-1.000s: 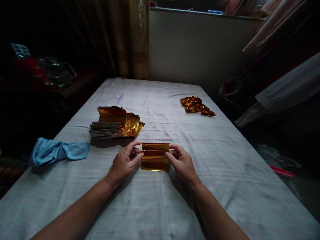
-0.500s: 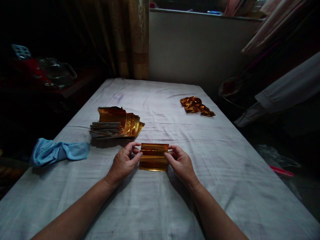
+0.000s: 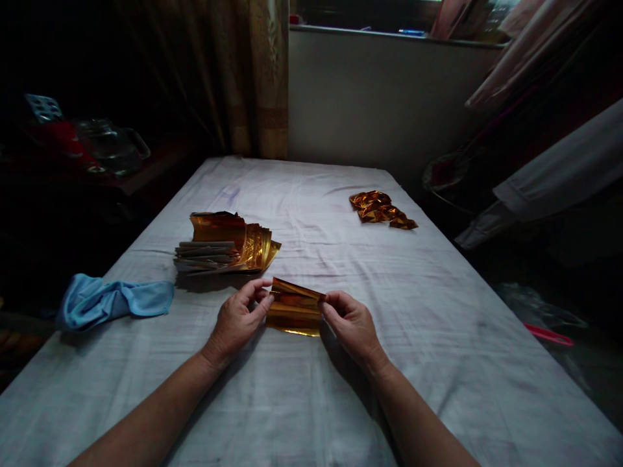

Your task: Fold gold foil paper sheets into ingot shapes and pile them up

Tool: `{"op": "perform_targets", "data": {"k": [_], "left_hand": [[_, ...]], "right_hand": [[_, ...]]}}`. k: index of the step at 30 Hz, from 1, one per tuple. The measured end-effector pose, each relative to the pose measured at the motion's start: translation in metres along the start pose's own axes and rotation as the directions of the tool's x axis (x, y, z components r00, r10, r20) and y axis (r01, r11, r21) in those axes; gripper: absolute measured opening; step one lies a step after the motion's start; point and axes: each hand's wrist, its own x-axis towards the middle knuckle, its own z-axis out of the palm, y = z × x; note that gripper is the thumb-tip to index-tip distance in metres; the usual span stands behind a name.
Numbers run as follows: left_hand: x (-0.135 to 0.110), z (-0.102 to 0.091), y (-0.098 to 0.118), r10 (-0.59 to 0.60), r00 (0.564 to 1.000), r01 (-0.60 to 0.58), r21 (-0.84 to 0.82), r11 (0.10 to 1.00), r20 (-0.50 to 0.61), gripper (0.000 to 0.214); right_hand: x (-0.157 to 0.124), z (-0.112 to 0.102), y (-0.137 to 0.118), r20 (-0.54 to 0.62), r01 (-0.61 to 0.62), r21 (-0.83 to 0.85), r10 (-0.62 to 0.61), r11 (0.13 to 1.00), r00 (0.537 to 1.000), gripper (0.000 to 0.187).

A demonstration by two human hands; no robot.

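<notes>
Between my two hands is a sheet of shiny gold foil paper (image 3: 294, 314), creased crosswise, with its far edge folding over. My left hand (image 3: 243, 314) pinches the sheet's left side between thumb and fingers. At the far right corner, my right hand (image 3: 351, 322) grips the folding edge with thumb and forefinger. Just beyond my left hand lies a stack of gold foil papers (image 3: 219, 243), some showing grey backs. Several folded gold foil pieces (image 3: 377, 209) sit in a cluster toward the far right of the table.
A white cloth covers the table (image 3: 311, 415). On its left edge lies a crumpled blue cloth (image 3: 117, 301). A glass jug (image 3: 109, 146) stands on a dark side table at left. Garments (image 3: 559, 168) hang along the right, and a curtain (image 3: 270, 78) hangs behind.
The far edge of the sheet, flat and straight before, now slants down at the right, where my right hand has folded it toward me. My left hand keeps its pinch.
</notes>
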Motion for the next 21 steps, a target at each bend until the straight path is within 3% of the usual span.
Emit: {"op": "perform_targets", "data": {"k": [9,14,21], "left_hand": [[0.006,-0.001,0.003,-0.007,1.000,0.004,-0.091,0.996,-0.029,0.036],[0.010,-0.001,0.007,0.004,0.999,-0.005,-0.060,0.998,-0.032,0.030],[0.027,-0.001,0.008,0.021,0.994,-0.020,-0.007,1.000,0.103,0.027]], "right_hand": [[-0.004,0.003,-0.002,0.042,0.020,0.007,-0.020,1.000,0.999,0.021],[-0.006,0.006,0.001,0.087,0.031,0.017,-0.032,0.999,0.996,0.021],[-0.007,0.001,-0.003,0.089,0.047,0.048,-0.051,0.998,0.995,0.025]]}}
